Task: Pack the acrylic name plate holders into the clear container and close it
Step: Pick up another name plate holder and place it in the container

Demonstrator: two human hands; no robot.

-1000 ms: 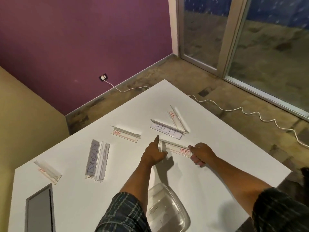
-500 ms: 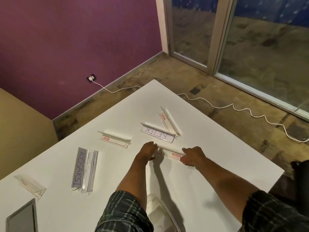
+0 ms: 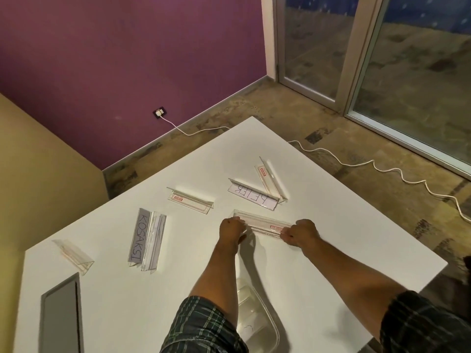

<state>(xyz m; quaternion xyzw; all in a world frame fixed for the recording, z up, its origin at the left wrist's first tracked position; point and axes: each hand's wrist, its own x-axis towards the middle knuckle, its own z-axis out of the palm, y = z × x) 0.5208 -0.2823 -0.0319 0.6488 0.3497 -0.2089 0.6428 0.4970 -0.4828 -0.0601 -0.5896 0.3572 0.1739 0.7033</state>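
Big white rectangular table (image 3: pixel 318 250) fills the room's corner, purple wall (image 3: pixel 127 47) behind, glass sliding door (image 3: pixel 382 59) to the rt. White power cord (image 3: pixel 356 163) snakes across the floor from the wall socket. Dark grey flat panel (image 3: pixel 61 317) lies at the table's near-left edge. Clear plastic container (image 3: pixel 260 319) sits close in, partly under the left forearm, w/ something pale inside, can't tell what. Now the holders: a clear acrylic name plate holder (image 3: pixel 262 223) sits betw. both hands, mid-table; left hand (image 3: pixel 232 230) grips its left end, fingers curled over, right hand (image 3: pixel 302 233) pinches its rt end by the red label. Just beyond, the "PETER" holder (image 3: pixel 252 196) touches an angled red-label holder (image 3: pixel 270 178) in a V. Further left, an empty red-label holder (image 3: pixel 190 200), then the "KOSAKSI" holder (image 3: pixel 146 240), then a small clear holder (image 3: pixel 74 254) near the far-left edge, well apart.
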